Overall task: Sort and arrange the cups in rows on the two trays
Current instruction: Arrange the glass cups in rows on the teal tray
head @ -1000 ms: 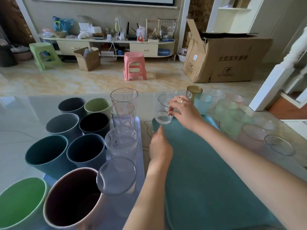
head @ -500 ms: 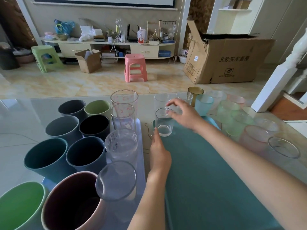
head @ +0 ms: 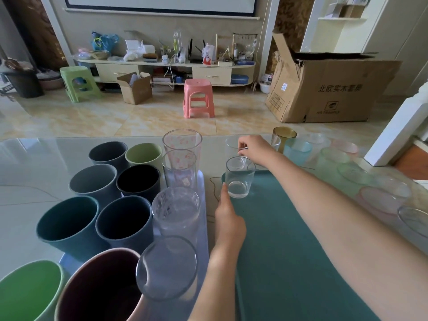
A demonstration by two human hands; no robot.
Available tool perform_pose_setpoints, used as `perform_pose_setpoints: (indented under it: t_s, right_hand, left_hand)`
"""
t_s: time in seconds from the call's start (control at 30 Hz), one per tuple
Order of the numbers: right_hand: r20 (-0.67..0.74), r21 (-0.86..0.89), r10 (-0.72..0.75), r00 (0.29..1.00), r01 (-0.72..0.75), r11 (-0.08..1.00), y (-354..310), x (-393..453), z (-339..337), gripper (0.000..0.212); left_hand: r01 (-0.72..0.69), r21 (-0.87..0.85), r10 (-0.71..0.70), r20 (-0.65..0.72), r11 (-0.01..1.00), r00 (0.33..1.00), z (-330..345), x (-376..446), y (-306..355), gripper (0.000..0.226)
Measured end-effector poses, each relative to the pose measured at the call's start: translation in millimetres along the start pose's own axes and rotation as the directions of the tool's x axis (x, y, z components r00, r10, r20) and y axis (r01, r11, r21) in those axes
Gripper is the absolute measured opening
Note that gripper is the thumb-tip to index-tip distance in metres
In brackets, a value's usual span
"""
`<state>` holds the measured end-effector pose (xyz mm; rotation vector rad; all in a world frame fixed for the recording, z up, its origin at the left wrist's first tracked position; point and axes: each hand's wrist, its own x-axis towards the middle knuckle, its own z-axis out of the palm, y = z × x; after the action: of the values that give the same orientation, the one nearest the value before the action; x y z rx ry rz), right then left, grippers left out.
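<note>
A small clear glass [head: 239, 178] stands alone at the far left corner of the teal tray [head: 289, 251]. My right hand [head: 257, 149] is beyond it, fingertips pinching the rim of a second clear glass [head: 232, 145] that stands on the table behind the tray. My left hand [head: 229, 218] holds the teal tray's left edge, thumb pointing at the small glass. The pale blue tray [head: 204, 205] on the left carries rows of opaque cups [head: 139, 181] and a row of tall clear glasses [head: 180, 144].
Loose cups line the table right of the teal tray: an amber cup [head: 284, 135], a light blue cup [head: 297, 150], frosted green cups [head: 333, 161], pink cups [head: 379, 200] and more clear glasses. The glass table [head: 34, 181] extends left.
My right hand set the small clear glass on the teal tray, let go, and moved back to the second clear glass. My left hand stayed on the tray's edge.
</note>
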<state>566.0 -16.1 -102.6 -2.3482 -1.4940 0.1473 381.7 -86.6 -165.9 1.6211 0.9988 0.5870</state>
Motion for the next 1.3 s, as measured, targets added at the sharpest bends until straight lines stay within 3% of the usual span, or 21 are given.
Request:
perform_pose_setpoints:
  t_s: [0.2,0.3,0.37,0.47,0.57,0.63,0.7,0.87,1.03,1.17,1.3]
  right_hand:
    - [-0.221,0.054,-0.015,0.975,0.028,0.998,0.9,-7.3,-8.8,0.006]
    - [-0.419,0.177,-0.031,0.907,0.115,0.977,-3.1,-31.5,-32.7,0.006]
    - [-0.481,0.222,-0.042,0.876,0.168,0.96,-3.3,-60.1,-50.4,0.007]
    - [-0.451,0.157,-0.121,0.884,0.212,0.965,0.5,-112.1,-61.1,0.005]
    - [-0.382,0.145,-0.142,0.913,0.211,0.967,5.0,-157.0,-50.4,0.004]
    - [-0.402,0.163,-0.145,0.904,0.226,0.961,5.1,-176.3,-42.8,0.005]
    - [-0.407,0.184,-0.156,0.9,0.247,0.951,1.1,-189.2,-38.3,0.005]
    - [-0.308,0.18,-0.197,0.931,0.261,0.949,-7.5,-204.1,-20.0,0.006]
    - [-0.145,0.204,-0.21,0.967,0.237,0.95,-11.9,-203.5,5.1,0.021]
    - [-0.145,0.211,-0.206,0.968,0.234,0.949,-13.3,-196.7,13.0,0.019]
    - [-0.15,0.221,-0.174,0.973,0.205,0.954,-12.3,-194.0,14.7,0.02]
  left_hand:
    - [-0.009,-0.048,0.009,0.001,0.999,1.0,-4.3,1.6,-2.0,0.087]
    - [-0.034,-0.008,0.033,-0.017,0.999,0.999,-4.0,0.8,-3.1,0.087]
    - [-0.051,0.058,0.052,-0.016,0.997,0.999,-2.0,-2.4,-1.7,0.088]
    - [-0.126,0.102,0.134,-0.074,0.987,0.988,1.5,-15.0,13.2,0.083]
    - [-0.335,0.237,0.372,-0.131,0.912,0.919,5.3,-29.8,38.4,0.089]
    - [-0.455,0.366,0.519,-0.096,0.812,0.849,8.0,-37.5,52.1,0.103]
    - [-0.507,0.363,0.559,-0.048,0.782,0.828,8.4,-41.5,61.3,0.108]
    - [-0.449,0.313,0.471,0.006,0.837,0.882,1.8,-37.2,46.8,0.088]
    - [-0.302,0.239,0.306,0.021,0.923,0.952,-7.5,-28.5,21.5,0.093]
    - [-0.278,0.235,0.294,-0.037,0.931,0.955,-7.9,-18.2,12.9,0.09]
    - [-0.233,0.107,0.241,-0.067,0.967,0.968,-5.4,-13.7,11.0,0.086]
